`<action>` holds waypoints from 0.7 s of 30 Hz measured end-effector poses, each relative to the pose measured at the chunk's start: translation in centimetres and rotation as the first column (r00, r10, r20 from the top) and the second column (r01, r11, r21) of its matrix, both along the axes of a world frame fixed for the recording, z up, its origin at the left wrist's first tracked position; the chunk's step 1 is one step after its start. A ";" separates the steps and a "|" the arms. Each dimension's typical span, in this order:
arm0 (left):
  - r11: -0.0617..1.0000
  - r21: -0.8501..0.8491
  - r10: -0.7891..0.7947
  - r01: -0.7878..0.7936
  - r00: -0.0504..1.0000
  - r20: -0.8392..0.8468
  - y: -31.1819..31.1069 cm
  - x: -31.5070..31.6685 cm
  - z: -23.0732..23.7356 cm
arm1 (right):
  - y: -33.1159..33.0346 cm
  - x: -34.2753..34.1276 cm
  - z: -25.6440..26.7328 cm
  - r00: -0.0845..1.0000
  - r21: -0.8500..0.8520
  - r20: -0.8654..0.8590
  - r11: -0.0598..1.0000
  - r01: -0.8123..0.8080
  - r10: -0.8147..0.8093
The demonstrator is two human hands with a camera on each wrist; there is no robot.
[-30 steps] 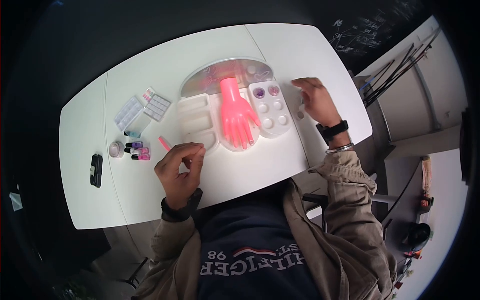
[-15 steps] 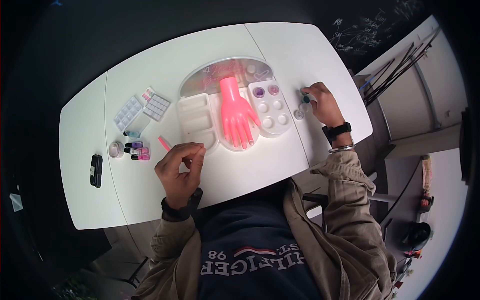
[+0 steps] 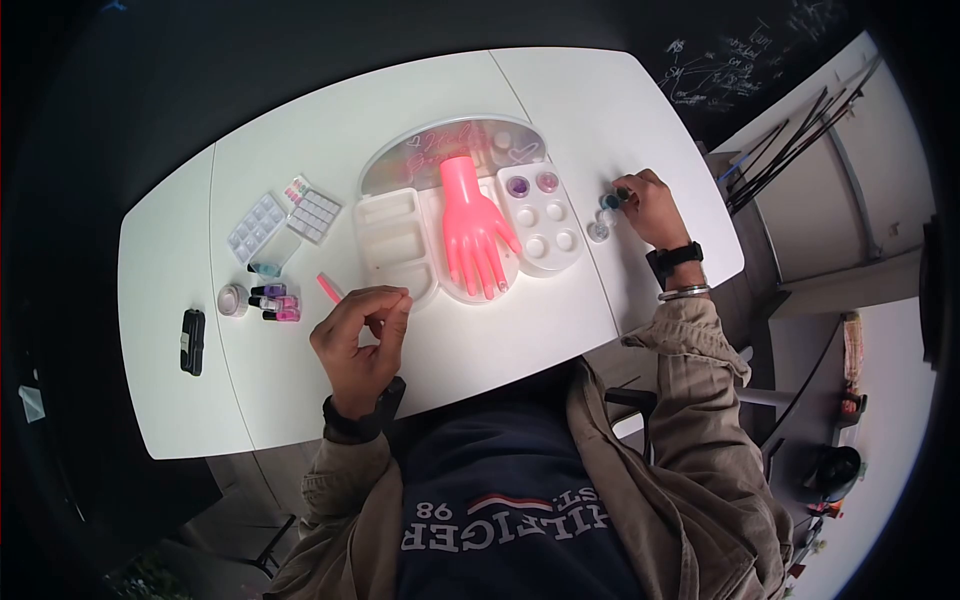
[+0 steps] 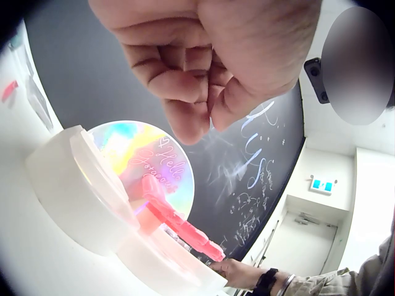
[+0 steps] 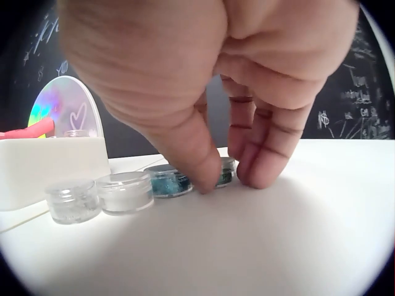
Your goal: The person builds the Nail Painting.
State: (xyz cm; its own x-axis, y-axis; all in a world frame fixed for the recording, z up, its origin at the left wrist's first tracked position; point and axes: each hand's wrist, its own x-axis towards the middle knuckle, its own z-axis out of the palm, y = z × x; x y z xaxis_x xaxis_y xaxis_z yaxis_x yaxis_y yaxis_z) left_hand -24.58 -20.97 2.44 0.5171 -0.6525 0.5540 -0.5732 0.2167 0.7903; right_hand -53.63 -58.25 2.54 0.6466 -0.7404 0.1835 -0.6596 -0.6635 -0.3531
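Observation:
On the table's right part, my right hand (image 3: 655, 210) has its thumb and fingers around a small dark green glitter jar (image 5: 226, 173). Beside that jar stand a teal glitter jar (image 5: 168, 181), a white jar (image 5: 124, 192) and a clear jar (image 5: 72, 201), in a row. My left hand (image 3: 360, 335) is raised near the table's front edge, thumb and fingertips pinched together. A tiny pale piece (image 4: 212, 126) shows at those tips, too small to identify. Between the hands, a pink model hand (image 3: 472, 235) lies on a white manicure stand (image 3: 390, 215).
The stand's right tray (image 3: 545, 240) holds a purple jar (image 3: 518, 186) and a pink jar (image 3: 547, 181). Farther left are compartment boxes (image 3: 257, 228), several nail polish bottles (image 3: 275, 301), a round jar (image 3: 232, 300) and a black case (image 3: 192, 342). A pink stick (image 3: 328, 288) lies by the left hand.
My right hand has drawn back slightly right and come down around the dark green jar, uncovering the teal, white and clear jars. The left hand has stayed still.

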 end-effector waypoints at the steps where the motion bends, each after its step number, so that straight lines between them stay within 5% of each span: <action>1: 1.000 -0.003 0.000 0.000 1.000 -0.002 0.0 0.0 0.0 | 0.0 0.0 0.1 1.000 -0.002 -0.005 1.000 0.001 -0.001; 7: 1.000 0.011 -0.002 0.002 1.000 -0.006 0.1 0.1 0.0 | 1.4 0.8 1.9 0.998 -0.181 0.051 0.983 -0.018 0.028; 14: 1.000 0.016 -0.009 0.009 1.000 -0.002 -0.2 -0.1 -0.1 | 7.3 4.9 6.8 0.974 -0.145 0.157 0.979 -0.143 0.165; 21: 1.000 0.007 -0.006 0.006 1.000 0.003 0.0 -0.1 0.0 | 10.7 8.4 5.1 0.926 -0.127 0.147 0.935 -0.330 0.347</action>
State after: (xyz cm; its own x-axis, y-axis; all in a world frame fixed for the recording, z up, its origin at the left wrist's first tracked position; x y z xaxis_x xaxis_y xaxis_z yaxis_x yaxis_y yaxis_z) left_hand -24.64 -21.02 2.48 0.5115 -0.6593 0.5510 -0.5744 0.2146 0.7900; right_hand -45.21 -47.56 7.59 0.8097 -0.4557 0.3697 -0.3279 -0.8738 -0.3591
